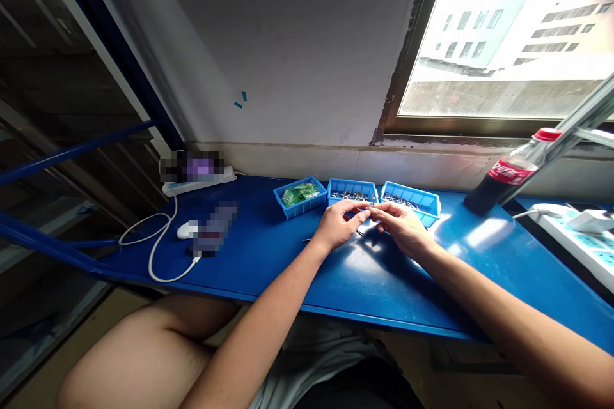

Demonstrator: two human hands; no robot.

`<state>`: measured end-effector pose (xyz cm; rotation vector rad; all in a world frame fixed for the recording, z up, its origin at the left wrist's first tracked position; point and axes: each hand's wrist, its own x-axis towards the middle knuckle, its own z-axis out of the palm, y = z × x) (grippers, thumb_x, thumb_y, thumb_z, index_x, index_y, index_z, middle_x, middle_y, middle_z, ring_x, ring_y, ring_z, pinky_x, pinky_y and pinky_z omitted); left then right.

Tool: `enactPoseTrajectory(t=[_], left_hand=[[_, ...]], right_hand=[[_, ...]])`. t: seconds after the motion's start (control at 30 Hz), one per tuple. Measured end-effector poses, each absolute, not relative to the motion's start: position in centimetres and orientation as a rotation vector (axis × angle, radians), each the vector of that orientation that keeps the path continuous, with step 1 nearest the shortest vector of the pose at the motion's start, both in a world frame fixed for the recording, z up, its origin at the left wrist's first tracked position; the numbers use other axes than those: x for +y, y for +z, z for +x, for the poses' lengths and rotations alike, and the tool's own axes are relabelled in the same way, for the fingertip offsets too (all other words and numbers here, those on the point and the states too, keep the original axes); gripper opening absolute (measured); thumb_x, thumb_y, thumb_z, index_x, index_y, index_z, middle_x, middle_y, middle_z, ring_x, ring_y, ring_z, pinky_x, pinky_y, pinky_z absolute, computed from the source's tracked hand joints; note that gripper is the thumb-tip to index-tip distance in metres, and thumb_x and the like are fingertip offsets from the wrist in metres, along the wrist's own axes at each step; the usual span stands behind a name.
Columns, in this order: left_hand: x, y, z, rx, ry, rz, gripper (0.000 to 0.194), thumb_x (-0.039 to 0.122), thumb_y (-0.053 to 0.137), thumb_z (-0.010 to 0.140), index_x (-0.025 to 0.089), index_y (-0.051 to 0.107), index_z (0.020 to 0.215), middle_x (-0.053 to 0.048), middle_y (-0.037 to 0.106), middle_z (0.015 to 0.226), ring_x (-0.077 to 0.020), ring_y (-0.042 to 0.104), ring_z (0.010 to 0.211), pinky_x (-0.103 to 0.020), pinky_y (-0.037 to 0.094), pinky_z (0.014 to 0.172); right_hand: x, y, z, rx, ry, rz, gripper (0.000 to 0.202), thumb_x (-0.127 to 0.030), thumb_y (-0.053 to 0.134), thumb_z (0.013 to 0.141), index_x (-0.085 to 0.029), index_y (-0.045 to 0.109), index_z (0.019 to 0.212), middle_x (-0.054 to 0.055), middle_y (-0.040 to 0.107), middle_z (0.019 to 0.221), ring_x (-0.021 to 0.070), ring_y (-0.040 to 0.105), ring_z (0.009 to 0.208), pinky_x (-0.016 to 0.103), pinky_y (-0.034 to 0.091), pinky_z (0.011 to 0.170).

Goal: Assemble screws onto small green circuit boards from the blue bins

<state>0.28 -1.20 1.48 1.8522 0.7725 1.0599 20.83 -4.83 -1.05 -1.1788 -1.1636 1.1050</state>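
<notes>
**Left hand [338, 225] and right hand [399, 222] meet at a small thin part [373, 199] above a blue table [268, 262]**

A window [484, 45] opens in the pale wall [288, 45] behind the table, with buildings outside.

Both forearms reach over the table's front edge. The right hand is nearly closed, its thumb and forefinger pinching the small thin part, which stands upright at their tips, just in front of the middle bin. The left hand is curled, thumb and forefinger drawn close together at the same spot; whether it grips the part too cannot be told.

A cola bottle [509, 174] with a red cap is on the right, leaning in view near a metal bar [582, 108]. Farther right lies a white power strip [582, 236]; another strip [204, 183] is at the table's far left.

Three blue bins line the back: the left bin [301, 208] holds green pieces [300, 193], while the middle bin [352, 184] and right bin [425, 200] hold small metal pieces.

At left, a white cable [165, 280] runs to a blurred dark device [213, 230], beside a small white rounded object [184, 231].
</notes>
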Motion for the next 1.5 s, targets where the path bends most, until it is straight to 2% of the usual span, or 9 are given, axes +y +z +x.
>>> enactPoseTrajectory(t=[0.17,0.3,0.5,0.67,0.8,0.97,1.1,1.3,1.5], left_hand=[[-1.0,1.2,0.2,0.772,1.066,1.854,0.023,0.034,0.078,0.094,0.022,0.085,0.112,-0.01,0.08,0.124,-0.0262,0.076,0.117,-0.033,0.064,0.089],[-0.7,0.9,0.3,0.766,1.082,1.804,0.018,0.032,0.081,0.091,0.021,0.087,0.104,-0.011,0.08,0.122,-0.0271,0.075,0.118,-0.035,0.064,0.091],[-0.3,0.5,0.3,0.783,1.147,1.73,0.018,0.032,0.088,0.084,0.016,0.08,0.084,-0.013,0.079,0.113,-0.0259,0.075,0.111,-0.032,0.063,0.085],[0.0,0.3,0.2,0.836,1.192,1.755,0.019,0.028,0.087,0.084,0.016,0.074,0.079,-0.01,0.078,0.108,-0.0232,0.074,0.108,-0.031,0.06,0.086],[0.1,0.1,0.2,0.879,1.211,1.784,0.02,0.024,0.087,0.083,0.016,0.07,0.077,-0.009,0.078,0.105,-0.0221,0.074,0.105,-0.034,0.059,0.091],[0.2,-0.1,0.3,0.828,1.222,1.768,0.015,0.026,0.086,0.085,0.016,0.076,0.083,-0.011,0.08,0.109,-0.0238,0.075,0.108,-0.035,0.061,0.093],[0.3,-0.1,0.3,0.754,1.167,1.721,0.015,0.031,0.083,0.089,0.016,0.085,0.093,-0.014,0.08,0.117,-0.0272,0.076,0.111,-0.037,0.065,0.09],[-0.1,0.3,0.3,0.705,1.065,1.753,0.024,0.035,0.075,0.096,0.018,0.087,0.108,-0.014,0.08,0.127,-0.0294,0.073,0.124,-0.046,0.056,0.116],[-0.4,0.3,0.5,0.693,1.04,1.827,0.028,0.033,0.065,0.103,0.018,0.085,0.116,-0.013,0.079,0.132,-0.0289,0.073,0.125,-0.047,0.055,0.117]], right_hand=[[-5.0,-0.9,20.4,-1.214,1.131,-1.176,0.039,-0.058,0.093,0.076,-0.024,0.078,0.087,0.004,0.076,0.088,0.0202,0.064,0.075,0.033,0.052,0.065],[-5.2,-0.6,20.1,-1.283,1.136,-1.189,0.041,-0.06,0.092,0.075,-0.024,0.076,0.084,0.003,0.073,0.08,0.019,0.06,0.068,0.034,0.05,0.064],[-5.6,-0.1,19.8,-1.305,1.182,-1.182,0.043,-0.059,0.093,0.073,-0.024,0.081,0.095,0.007,0.081,0.099,0.0207,0.065,0.077,0.032,0.049,0.063],[-5.6,-0.2,19.7,-1.383,1.171,-1.223,0.044,-0.062,0.091,0.077,-0.023,0.081,0.096,0.004,0.078,0.088,0.019,0.063,0.072,0.032,0.05,0.062],[-5.7,-0.2,19.8,-1.427,1.132,-1.235,0.046,-0.063,0.089,0.078,-0.023,0.081,0.1,0.005,0.079,0.092,0.0175,0.062,0.067,0.032,0.051,0.062],[-5.8,-0.1,20.0,-1.489,1.128,-1.231,0.049,-0.064,0.082,0.086,-0.024,0.083,0.114,0.005,0.079,0.093,0.0161,0.06,0.065,0.032,0.051,0.061],[-5.8,0.1,20.0,-1.488,1.131,-1.199,0.048,-0.066,0.079,0.087,-0.024,0.083,0.109,0.005,0.078,0.091,0.0177,0.062,0.066,0.033,0.052,0.062],[-5.6,0.2,20.0,-1.405,1.128,-1.184,0.047,-0.068,0.08,0.085,-0.024,0.082,0.101,0.004,0.074,0.084,0.0164,0.059,0.063,0.034,0.053,0.062],[-5.5,-0.1,19.9,-1.387,1.131,-1.157,0.049,-0.067,0.086,0.08,-0.023,0.08,0.099,0.004,0.075,0.085,0.0176,0.062,0.068,0.032,0.053,0.06]])
